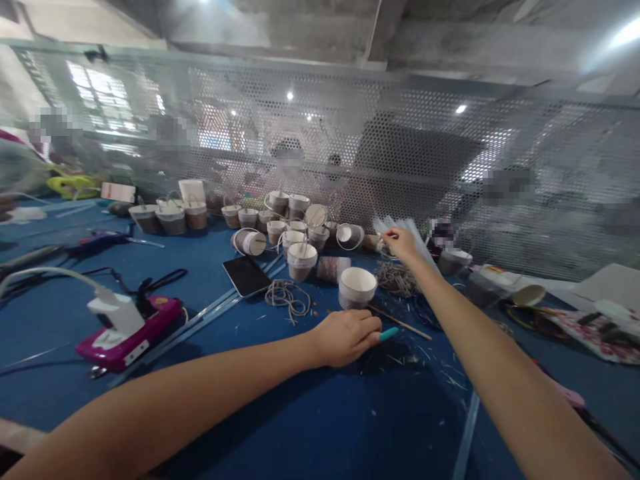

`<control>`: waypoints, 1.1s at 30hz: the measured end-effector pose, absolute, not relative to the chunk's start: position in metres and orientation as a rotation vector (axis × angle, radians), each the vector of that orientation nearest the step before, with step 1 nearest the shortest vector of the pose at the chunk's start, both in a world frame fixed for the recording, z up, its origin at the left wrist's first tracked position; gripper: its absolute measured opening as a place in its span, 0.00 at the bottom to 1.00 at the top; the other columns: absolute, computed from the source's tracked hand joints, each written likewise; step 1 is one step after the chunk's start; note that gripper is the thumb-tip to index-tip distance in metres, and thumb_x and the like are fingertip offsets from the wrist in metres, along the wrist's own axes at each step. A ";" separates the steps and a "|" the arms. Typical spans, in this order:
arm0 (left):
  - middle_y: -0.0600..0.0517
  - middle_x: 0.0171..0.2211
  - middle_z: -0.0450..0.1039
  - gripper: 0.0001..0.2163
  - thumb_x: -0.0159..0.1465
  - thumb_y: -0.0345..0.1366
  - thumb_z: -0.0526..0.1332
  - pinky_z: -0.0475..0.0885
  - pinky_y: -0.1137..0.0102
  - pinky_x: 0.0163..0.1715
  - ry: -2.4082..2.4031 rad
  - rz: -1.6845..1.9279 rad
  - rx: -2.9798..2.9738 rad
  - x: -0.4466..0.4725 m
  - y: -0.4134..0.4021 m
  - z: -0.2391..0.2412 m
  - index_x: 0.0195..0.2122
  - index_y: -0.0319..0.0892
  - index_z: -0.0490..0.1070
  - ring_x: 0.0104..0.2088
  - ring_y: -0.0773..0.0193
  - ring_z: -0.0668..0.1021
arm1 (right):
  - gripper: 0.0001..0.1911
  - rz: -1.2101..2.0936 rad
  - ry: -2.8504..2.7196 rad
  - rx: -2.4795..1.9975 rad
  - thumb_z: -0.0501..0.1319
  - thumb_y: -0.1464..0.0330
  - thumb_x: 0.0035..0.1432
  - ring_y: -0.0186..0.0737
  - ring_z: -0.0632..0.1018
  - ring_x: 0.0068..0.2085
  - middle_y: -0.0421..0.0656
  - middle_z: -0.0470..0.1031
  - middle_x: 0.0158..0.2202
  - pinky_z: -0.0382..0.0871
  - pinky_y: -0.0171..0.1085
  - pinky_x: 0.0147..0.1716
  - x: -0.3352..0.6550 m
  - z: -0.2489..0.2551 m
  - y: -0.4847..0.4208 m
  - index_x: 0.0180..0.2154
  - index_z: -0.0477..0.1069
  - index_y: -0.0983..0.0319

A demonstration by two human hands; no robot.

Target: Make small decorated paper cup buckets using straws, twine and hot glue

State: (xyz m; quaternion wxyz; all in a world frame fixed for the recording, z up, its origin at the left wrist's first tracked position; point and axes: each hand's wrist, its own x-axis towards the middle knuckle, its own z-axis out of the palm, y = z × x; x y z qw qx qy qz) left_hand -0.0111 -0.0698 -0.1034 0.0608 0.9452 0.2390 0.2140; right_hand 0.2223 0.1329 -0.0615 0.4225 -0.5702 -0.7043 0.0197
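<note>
My left hand [345,339] rests on the blue table with its fingers curled together. A teal cover [388,334] sits on one fingertip. Whatever those fingers may hold is hidden. Just beyond the knuckles stands a white-rimmed grey pot [357,288], upright. Farther off, my right hand [400,244] is stretched out with thumb and fingers pinched, at a bundle of translucent strips [411,233]; what is in the pinch is too small to make out. Below that wrist lies a heap of grey cord [397,279]. A thin wooden stick [403,323] lies between both arms.
Several small pots with cord handles [302,260] cluster at the back. A phone [246,276], a loose coil of cord [289,298] and a magenta power strip [131,337] lie left. A perforated metal screen [320,143] stands behind. Pink-handled scissors [570,395] are at right.
</note>
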 end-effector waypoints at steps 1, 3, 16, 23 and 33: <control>0.52 0.35 0.69 0.13 0.68 0.39 0.42 0.67 0.71 0.31 0.722 0.648 2.860 -0.011 -0.070 -0.104 0.39 0.42 0.63 0.34 0.64 0.74 | 0.14 0.053 -1.744 -1.417 0.58 0.57 0.51 0.43 0.76 0.32 0.46 0.75 0.27 0.67 0.41 0.35 0.219 -0.059 0.134 0.23 0.69 0.60; 0.51 0.35 0.69 0.12 0.68 0.39 0.42 0.68 0.71 0.31 0.726 0.645 2.855 -0.010 -0.069 -0.105 0.39 0.42 0.63 0.34 0.64 0.74 | 0.14 0.060 -1.711 -1.388 0.60 0.56 0.49 0.43 0.76 0.31 0.44 0.75 0.26 0.68 0.40 0.34 0.212 -0.051 0.137 0.23 0.69 0.60; 0.50 0.37 0.72 0.08 0.66 0.38 0.51 0.70 0.71 0.34 0.775 0.669 2.835 -0.008 -0.069 -0.106 0.40 0.40 0.64 0.36 0.63 0.75 | 0.19 0.079 -1.256 -0.939 0.50 0.49 0.57 0.32 0.72 0.19 0.40 0.70 0.23 0.68 0.34 0.19 0.178 0.026 0.093 0.29 0.59 0.58; 0.51 0.27 0.72 0.15 0.68 0.38 0.44 0.66 0.72 0.28 0.658 0.858 3.127 -0.011 -0.075 -0.110 0.31 0.39 0.66 0.29 0.66 0.74 | 0.18 0.540 -1.625 -1.329 0.63 0.53 0.46 0.30 0.63 0.10 0.38 0.68 0.15 0.58 0.33 0.08 0.196 -0.012 -0.029 0.22 0.64 0.60; 0.51 0.23 0.67 0.15 0.66 0.38 0.45 0.61 0.72 0.22 1.000 1.286 3.242 -0.053 -0.057 -0.068 0.28 0.39 0.65 0.23 0.67 0.69 | 0.13 0.314 -1.758 -1.678 0.55 0.62 0.55 0.35 0.69 0.14 0.40 0.69 0.15 0.62 0.36 0.19 0.200 -0.087 -0.090 0.22 0.62 0.60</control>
